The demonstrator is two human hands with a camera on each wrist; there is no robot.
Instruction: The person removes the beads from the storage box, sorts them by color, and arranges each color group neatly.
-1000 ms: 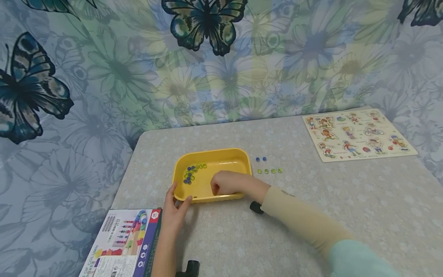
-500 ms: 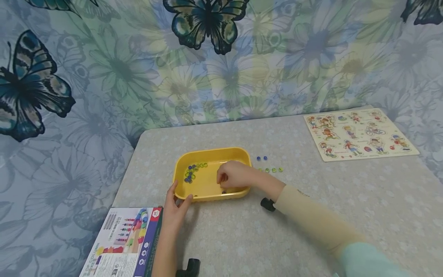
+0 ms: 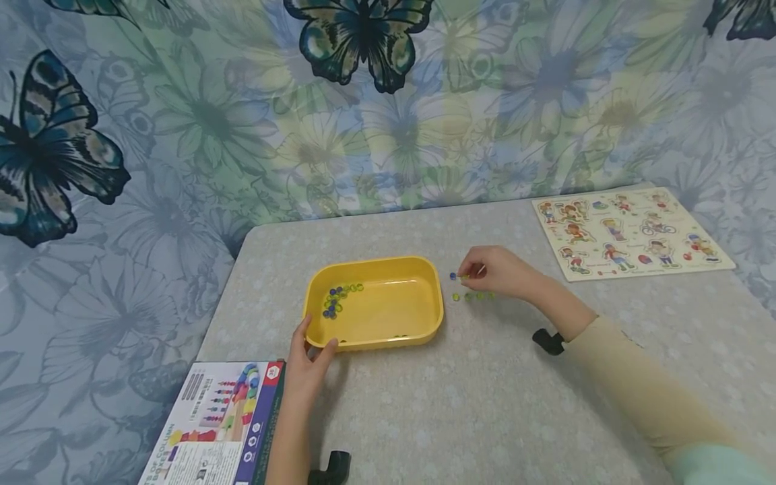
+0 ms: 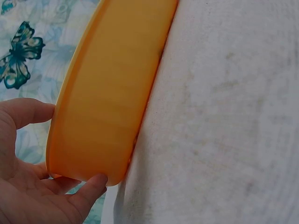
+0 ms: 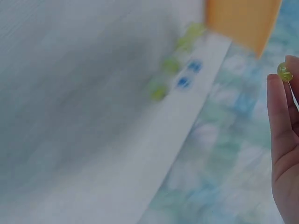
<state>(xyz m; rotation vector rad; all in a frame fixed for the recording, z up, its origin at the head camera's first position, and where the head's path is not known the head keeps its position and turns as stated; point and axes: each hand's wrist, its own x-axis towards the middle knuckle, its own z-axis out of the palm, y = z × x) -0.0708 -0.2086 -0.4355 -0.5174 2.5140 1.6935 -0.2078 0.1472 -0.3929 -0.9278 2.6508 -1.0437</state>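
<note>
A yellow plastic tray [image 3: 394,306] sits on the table, with several green and blue glass marbles [image 3: 332,313] gathered at its left end. My left hand [image 3: 306,377] holds the tray's near left corner; the left wrist view shows thumb and fingers around its wall. Right of the tray, my right hand [image 3: 500,269] pinches a yellow-green marble [image 5: 284,73] between thumb and fingertip, over the marbles laid out on the table. Those are a row of green marbles [image 3: 456,297] and two blue marbles [image 5: 183,82] behind it, one largely hidden by the hand in the head view.
A picture board [image 3: 630,236] with cartoon figures lies at the back right. At the front left is a printed box [image 3: 212,424], beside my left forearm. A butterfly-and-flower cloth [image 3: 388,135] hangs behind the table's back edge.
My right hand has come out of the tray with a green marble and moved right, above the rows on the table. The left hand has stayed at the tray's corner.
</note>
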